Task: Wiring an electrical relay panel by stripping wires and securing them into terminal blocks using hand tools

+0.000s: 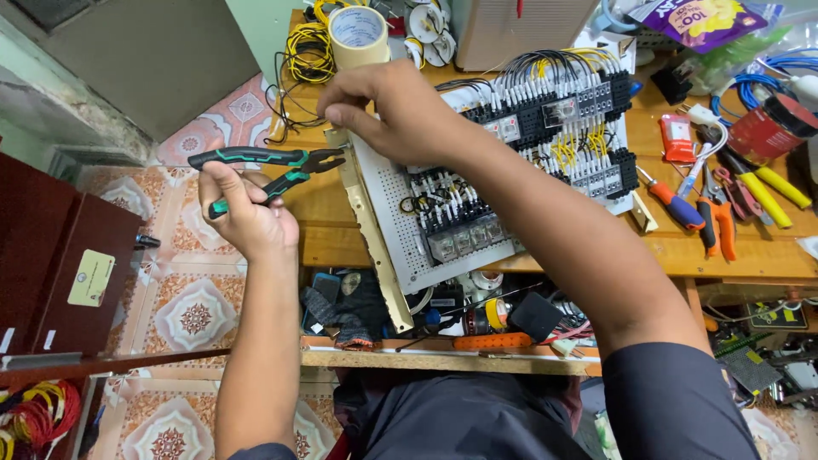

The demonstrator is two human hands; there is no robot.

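My left hand point(247, 213) grips a pair of green-and-black pliers point(264, 162) off the left edge of the wooden bench, jaws pointing right toward the panel. My right hand point(392, 106) reaches across with fingers pinched at the top left corner of a white perforated control panel point(388, 221); whether it holds something small I cannot tell. The panel lies tilted on the bench and carries rows of black terminal blocks and relays point(554, 115) wired with black, white and yellow leads.
A roll of beige tape point(358, 34) and yellow wire coils point(307, 51) sit at the back. Screwdrivers and orange-handled cutters point(716, 213) lie right of the panel. A shelf under the bench holds assorted tools point(477, 319). A dark wooden cabinet point(60, 255) stands left on the tiled floor.
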